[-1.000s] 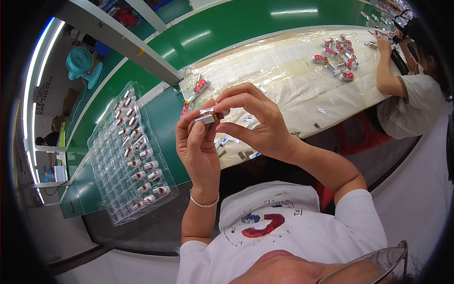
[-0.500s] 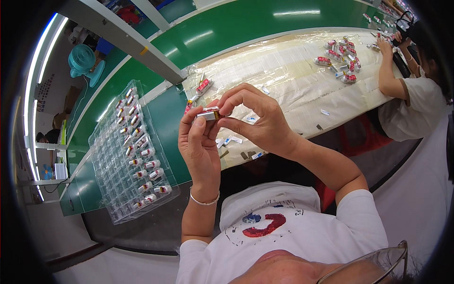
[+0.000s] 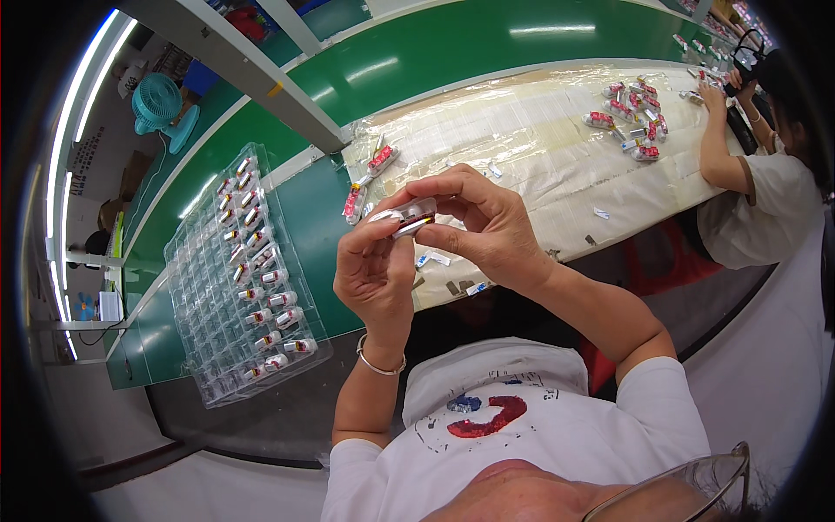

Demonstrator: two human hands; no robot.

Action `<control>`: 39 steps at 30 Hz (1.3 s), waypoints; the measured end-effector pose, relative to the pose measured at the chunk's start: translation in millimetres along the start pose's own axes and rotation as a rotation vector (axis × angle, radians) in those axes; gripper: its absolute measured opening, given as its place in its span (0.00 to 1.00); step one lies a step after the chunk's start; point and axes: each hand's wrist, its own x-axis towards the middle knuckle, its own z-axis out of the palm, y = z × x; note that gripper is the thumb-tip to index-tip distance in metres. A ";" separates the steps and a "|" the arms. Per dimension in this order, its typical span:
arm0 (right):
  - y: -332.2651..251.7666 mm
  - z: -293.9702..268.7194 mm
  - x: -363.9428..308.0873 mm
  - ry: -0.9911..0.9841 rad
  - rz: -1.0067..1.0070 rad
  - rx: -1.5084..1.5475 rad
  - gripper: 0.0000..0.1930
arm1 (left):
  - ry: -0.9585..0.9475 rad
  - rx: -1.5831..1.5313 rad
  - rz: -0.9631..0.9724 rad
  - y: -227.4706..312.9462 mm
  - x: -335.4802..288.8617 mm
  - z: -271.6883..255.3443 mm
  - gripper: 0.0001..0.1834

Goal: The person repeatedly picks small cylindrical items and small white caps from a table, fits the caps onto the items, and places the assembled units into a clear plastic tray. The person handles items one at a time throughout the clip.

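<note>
Between my two hands is a small silver battery-like cell (image 3: pixel 412 227) with dark red and yellow at its edge. My left hand (image 3: pixel 376 277) pinches its left end, the thumb lying along the top. The fingers of my right hand (image 3: pixel 487 224) close on its other end, thumb below and forefinger arched above. Fingers hide part of the cell. Just beyond my left fingers lie a red-and-silver piece (image 3: pixel 381 160) and another red-and-silver piece (image 3: pixel 352 203). Small white-and-blue strips (image 3: pixel 432 258) are scattered under my right hand.
A clear compartment tray (image 3: pixel 196 304) at left holds several similar cells along its right side. Farther right on the cream-covered table (image 3: pixel 504 113) lies a pile of red-and-silver pieces (image 3: pixel 628 113). Another person (image 3: pixel 748 187) works at the far right. A metal post (image 3: pixel 252 74) rises at the table's corner.
The cell has been turned in my hands, so its broad silver side no longer faces up. My left thumb has shifted over it, and my right fingers have moved closer around it.
</note>
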 end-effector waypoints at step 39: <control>24.5 -2.0 29.0 -0.015 0.173 -0.048 0.12 | 0.080 -0.252 -0.482 -11.8 21.4 -34.3 0.11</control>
